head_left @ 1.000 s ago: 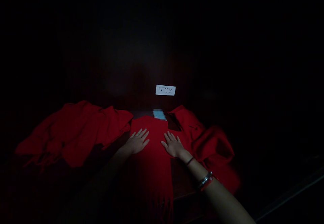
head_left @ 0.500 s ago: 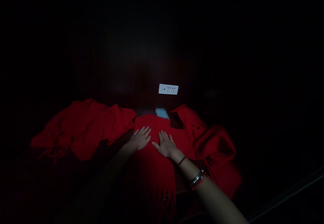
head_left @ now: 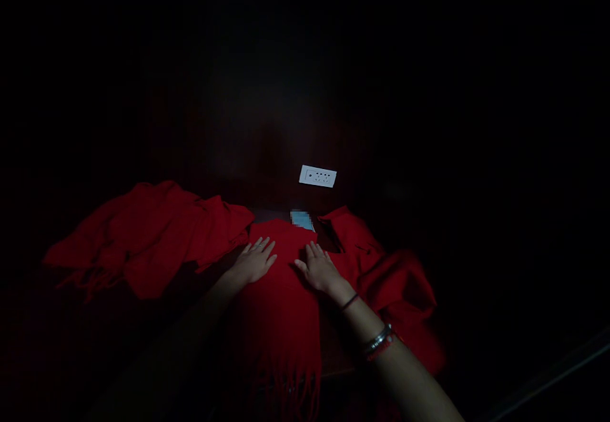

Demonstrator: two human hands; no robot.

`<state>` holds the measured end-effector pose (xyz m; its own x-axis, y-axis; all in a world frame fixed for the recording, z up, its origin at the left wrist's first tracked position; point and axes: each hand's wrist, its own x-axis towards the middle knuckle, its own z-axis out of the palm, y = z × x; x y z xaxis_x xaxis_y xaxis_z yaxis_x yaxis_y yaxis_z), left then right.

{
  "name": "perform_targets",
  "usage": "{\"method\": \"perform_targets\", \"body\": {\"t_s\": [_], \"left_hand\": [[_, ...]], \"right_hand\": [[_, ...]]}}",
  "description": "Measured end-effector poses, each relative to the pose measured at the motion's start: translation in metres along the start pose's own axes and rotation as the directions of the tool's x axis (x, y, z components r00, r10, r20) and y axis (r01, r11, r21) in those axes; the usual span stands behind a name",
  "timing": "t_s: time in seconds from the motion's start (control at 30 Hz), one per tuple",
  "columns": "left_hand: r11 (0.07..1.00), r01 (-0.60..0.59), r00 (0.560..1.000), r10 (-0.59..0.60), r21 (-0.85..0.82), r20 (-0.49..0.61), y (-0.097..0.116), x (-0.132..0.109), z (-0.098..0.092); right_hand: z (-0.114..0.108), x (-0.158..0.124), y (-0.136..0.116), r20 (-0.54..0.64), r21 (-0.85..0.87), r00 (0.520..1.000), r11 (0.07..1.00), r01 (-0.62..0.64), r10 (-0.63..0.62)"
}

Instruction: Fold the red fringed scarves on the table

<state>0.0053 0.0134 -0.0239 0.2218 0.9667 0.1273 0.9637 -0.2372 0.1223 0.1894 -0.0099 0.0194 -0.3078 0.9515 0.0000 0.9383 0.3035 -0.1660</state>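
Left hand (head_left: 256, 261) and right hand (head_left: 323, 271) lie flat, gripping nothing, red scarf (head_left: 286, 307) beneath them; too dim to judge contact. Uneven pushing could ruck it; fringe (head_left: 296, 366) nearside of them, past the edge (head_left: 339, 372), might drag it.

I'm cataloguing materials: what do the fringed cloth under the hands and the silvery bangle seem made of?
Fringed cloth: probably woven fabric, matte, judging by its tassels and soft drape; fibre unclear. Silvery bangle: likely polished metal, from its bright highlights.
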Motion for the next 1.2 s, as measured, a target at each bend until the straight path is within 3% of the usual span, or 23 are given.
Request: {"method": "perform_targets", "body": {"t_s": [0.13, 0.23, 0.4, 0.6, 0.7, 0.77, 0.87, 0.97, 1.07, 1.2], "left_hand": [[0.993, 0.114, 0.993, -0.114, -0.009, 0.019, -0.012, 0.003, 0.002], [0.992, 0.127, 0.988, -0.126, -0.004, 0.085, -0.015, 0.002, 0.000], [0.989, 0.149, 0.981, -0.149, 0.007, 0.124, -0.012, -0.002, -0.007], [0.986, 0.162, 0.985, -0.164, 0.026, 0.057, -0.007, 0.000, -0.002], [0.992, 0.106, 0.994, -0.105, 0.067, -0.021, 0.001, 0.000, 0.000], [0.996, 0.054, 0.997, -0.050, 0.069, -0.055, 0.003, -0.001, -0.001], [0.999, 0.043, 0.999, -0.043, 0.030, -0.014, 0.000, -0.001, -0.001], [0.999, 0.050, 0.998, -0.050, 0.006, 0.035, -0.009, 0.000, -0.001], [0.998, 0.054, 0.998, -0.054, 0.016, 0.025, -0.014, 0.004, -0.002], [0.997, 0.079, 0.992, -0.079, 0.011, 0.098, -0.014, 0.007, -0.004]], "right_hand": [[0.013, 0.038, -0.026, 0.024, 0.039, 0.992, 0.992, 0.119, -0.120], [0.031, 0.052, -0.026, 0.043, 0.021, 0.989, 0.990, 0.138, -0.139], [0.039, 0.042, 0.003, 0.052, -0.008, 0.994, 0.996, 0.093, -0.092], [0.020, 0.022, 0.037, 0.110, -0.056, 0.992, 0.997, -0.053, 0.059], [0.012, 0.030, 0.025, 0.077, -0.070, 0.994, 0.995, -0.070, 0.075], [0.012, 0.042, 0.006, 0.006, -0.042, 1.000, 0.999, 0.015, -0.015], [0.020, 0.062, -0.023, -0.023, 0.005, 0.984, 0.984, 0.179, -0.178], [0.030, 0.074, -0.036, 0.031, 0.034, 0.970, 0.970, 0.240, -0.241], [0.035, 0.071, -0.028, 0.046, 0.047, 0.975, 0.976, 0.214, -0.216], [0.033, 0.052, 0.005, 0.046, 0.027, 0.985, 0.986, 0.167, -0.168]]}}
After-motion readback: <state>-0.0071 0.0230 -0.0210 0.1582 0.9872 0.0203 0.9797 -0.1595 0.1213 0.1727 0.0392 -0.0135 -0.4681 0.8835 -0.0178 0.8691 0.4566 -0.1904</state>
